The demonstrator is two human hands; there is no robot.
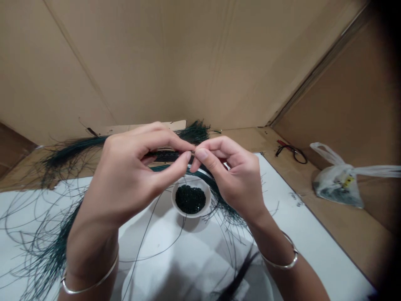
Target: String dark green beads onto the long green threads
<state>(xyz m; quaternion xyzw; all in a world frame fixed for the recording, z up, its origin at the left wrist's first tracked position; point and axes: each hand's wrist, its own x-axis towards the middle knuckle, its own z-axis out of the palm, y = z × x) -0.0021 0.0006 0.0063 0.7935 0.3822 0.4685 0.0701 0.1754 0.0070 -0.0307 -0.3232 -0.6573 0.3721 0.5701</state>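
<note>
My left hand (138,171) and my right hand (233,175) meet above a small white bowl (205,190) of dark green beads (190,199). Both hands pinch at the same spot. Thumb and forefinger of the left hand close on a thin dark wire strand (147,234) that trails down toward me. The right fingertips pinch something too small to make out, touching the left fingertips. A dark beaded length (167,156) shows just behind the fingers. Each wrist wears a silver bangle.
Bundles of dark green wire strands (72,148) lie spread over the white sheet (313,242) on the left and behind the hands. Cardboard walls (200,58) enclose the space. A white plastic bag (336,182) and red-handled pliers (290,150) lie on the cardboard at right.
</note>
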